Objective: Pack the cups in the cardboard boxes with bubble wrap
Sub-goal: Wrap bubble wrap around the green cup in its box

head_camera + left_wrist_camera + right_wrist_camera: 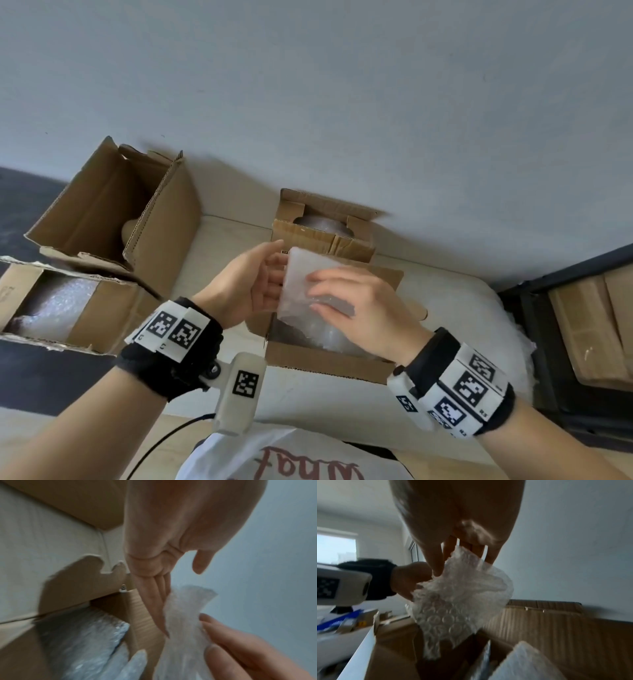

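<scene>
- Boxes of cardboard are sitting left: one open box (113,202), one bubble-wrap-filled box (58,305).
- Left hand (246,284) is pinching the bubble wrap sheet (308,284) by its edge — over the middle open box (329,359) on the worktop (233,236).
- Right hand (356,305) is lying on the sheet, fingers nearly straight, thumb pinching underneath.

Crumpled clear bubble wrap sheet (301,284) above an open cardboard box (329,363) already lined with wrap

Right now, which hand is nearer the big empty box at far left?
Left. The left hand is nearer the big empty box; the right hand is across the bubble wrap from it.
</scene>
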Demonstrator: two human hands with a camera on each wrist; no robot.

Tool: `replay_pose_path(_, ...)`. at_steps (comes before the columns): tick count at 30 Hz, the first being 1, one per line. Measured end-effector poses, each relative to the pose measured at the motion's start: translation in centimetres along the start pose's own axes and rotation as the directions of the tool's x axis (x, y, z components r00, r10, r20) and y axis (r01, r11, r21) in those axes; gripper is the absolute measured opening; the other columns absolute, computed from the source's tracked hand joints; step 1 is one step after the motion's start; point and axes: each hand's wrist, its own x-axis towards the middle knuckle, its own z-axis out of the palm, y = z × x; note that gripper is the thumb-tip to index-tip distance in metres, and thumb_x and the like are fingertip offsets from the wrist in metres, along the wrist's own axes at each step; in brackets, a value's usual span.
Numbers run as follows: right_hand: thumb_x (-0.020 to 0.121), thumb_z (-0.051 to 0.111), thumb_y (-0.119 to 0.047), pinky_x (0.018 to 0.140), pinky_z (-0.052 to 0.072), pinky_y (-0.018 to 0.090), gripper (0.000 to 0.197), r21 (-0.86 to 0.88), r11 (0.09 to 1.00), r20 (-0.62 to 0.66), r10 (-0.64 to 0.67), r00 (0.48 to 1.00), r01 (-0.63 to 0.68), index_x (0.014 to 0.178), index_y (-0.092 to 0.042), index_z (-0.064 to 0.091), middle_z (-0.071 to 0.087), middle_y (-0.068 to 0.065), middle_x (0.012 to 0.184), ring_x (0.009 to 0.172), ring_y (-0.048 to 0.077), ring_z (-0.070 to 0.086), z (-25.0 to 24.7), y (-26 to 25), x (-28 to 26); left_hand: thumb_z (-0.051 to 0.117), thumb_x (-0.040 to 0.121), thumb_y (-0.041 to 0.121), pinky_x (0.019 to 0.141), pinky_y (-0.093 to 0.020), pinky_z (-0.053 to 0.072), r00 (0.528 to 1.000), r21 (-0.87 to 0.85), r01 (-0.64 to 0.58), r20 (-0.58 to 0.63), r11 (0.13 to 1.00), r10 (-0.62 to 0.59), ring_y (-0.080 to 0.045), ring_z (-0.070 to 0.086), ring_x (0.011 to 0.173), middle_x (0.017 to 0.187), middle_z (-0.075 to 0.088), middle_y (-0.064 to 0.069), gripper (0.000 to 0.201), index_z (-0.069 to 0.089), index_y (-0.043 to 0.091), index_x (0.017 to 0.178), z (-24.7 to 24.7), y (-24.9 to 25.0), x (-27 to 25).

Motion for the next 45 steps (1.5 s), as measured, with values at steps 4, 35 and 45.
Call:
replay_pose_path(4, 0.093, 0.057, -0.019, 0.109, 0.033, 0.033, 0.020, -0.108, 0.994, 0.294, 0.026, 0.955, 0.007, 0.108, -0.015, 0.070, 0.064, -0.001, 0.124, 0.116, 0.014, 0.057, 2.0, 1.4, -0.5, 0.048, 0.096, 0.009, 0.081, -0.044, 0.055, 0.996, 0.164, 0.062, -0.074, 0.985, -0.050, -0.032, 0.063, 0.089, 0.104, 0.064, -0.024, 0.028, 0.053, -0.003, 0.121, -0.6, -3.2, 0.9)
replay_pose_path(35, 0.094, 0.043, -0.010, 0.097, 0.041, 0.034, 0.052, -0.348, 0.867, 0.679, 0.496, 0.541, -0.358, 0.144, -0.018, 0.035, 0.030, -0.002, 0.152, 0.125, 0.024, 0.046, 1.7, 5.5, -1.2, 0.029, 0.101, 0.035, 0.117, -0.038, 0.007, 0.875, 0.785, -0.443, 0.485, -0.433, -0.016, -0.014, 0.016, 0.144, 0.158, 0.010, 0.009, 0.034, 0.043, 0.032, 0.132, -1.8, -7.0, 4.4)
replay_pose_path(45, 0.094, 0.045, -0.013, 0.100, 0.045, 0.038, 0.056, -0.321, 0.860, 0.593, 0.509, 0.624, -0.396, 0.147, -0.025, 0.029, 0.013, 0.000, 0.158, 0.128, 0.027, 0.044, 2.0, 5.8, -2.7, 0.030, 0.100, 0.028, 0.115, -0.032, -0.003, 0.887, 0.810, -0.444, 0.456, -0.382, -0.064, -0.012, 0.018, 0.143, 0.157, 0.015, 0.011, 0.038, 0.038, 0.038, 0.136, -2.4, -7.2, 4.8)
